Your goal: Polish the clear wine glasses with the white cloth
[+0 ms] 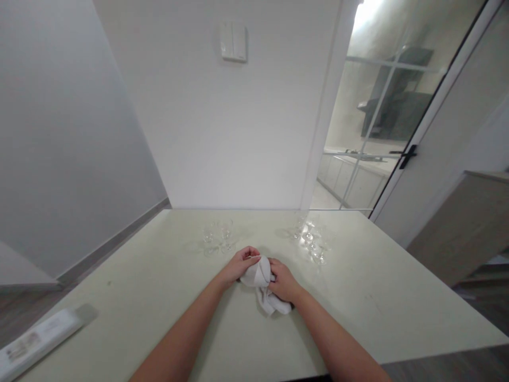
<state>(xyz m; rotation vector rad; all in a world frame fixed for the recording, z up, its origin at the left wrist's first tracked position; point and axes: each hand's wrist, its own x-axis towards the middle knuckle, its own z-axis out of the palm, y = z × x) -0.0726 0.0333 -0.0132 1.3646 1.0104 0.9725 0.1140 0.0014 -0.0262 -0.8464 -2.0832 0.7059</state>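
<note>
A white cloth (272,302) is bunched up between my hands above the middle of the table. My left hand (240,263) grips its upper left side, fingers curled over the top. From the other side my right hand (283,281) closes round the cloth, and a loose end hangs toward me below it. Whether something is wrapped inside the cloth is hidden. Beyond my left hand stand a few clear stemmed glasses (226,230). Several more clear glasses (309,233) are grouped past my right hand, glinting under the light.
The pale table (159,297) reaches to a white wall (238,132) with a light switch (234,41). At the near left edge lies a long white box (40,339). A glass-paned door (397,154) with a black handle is at the right, near a wooden cabinet (457,233).
</note>
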